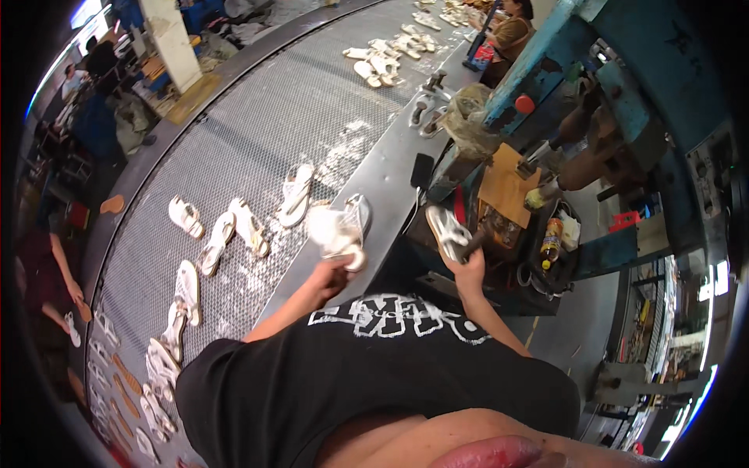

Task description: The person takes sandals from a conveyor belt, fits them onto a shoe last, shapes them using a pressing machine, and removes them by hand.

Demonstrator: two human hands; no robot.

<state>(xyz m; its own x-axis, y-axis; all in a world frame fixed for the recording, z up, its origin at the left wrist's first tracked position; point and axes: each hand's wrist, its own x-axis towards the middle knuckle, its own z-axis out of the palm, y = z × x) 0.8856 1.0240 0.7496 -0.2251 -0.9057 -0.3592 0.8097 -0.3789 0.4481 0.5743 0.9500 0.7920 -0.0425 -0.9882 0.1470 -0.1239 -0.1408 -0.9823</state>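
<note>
My left hand (331,279) is closed on the heel end of a white sandal (334,228), which is smeared by motion over the metal ledge. Another pale sandal (360,212) seems to lie just behind it on the ledge. To the right, my right hand (470,270) grips a white strappy sandal (445,227), toe pointing away, beside the machine. A dark piece sticks out by its heel, and I cannot make out what it is. Left of my hands, on the mesh conveyor, lie a white sandal (296,195) and several more.
The mesh conveyor (242,132) curves away, with a heap of sandals (386,56) farther along. A blue machine (608,226) stands at right, near a bottle (551,240) and a brown board (503,184). Co-workers are at the far right (511,35) and left edge (47,269).
</note>
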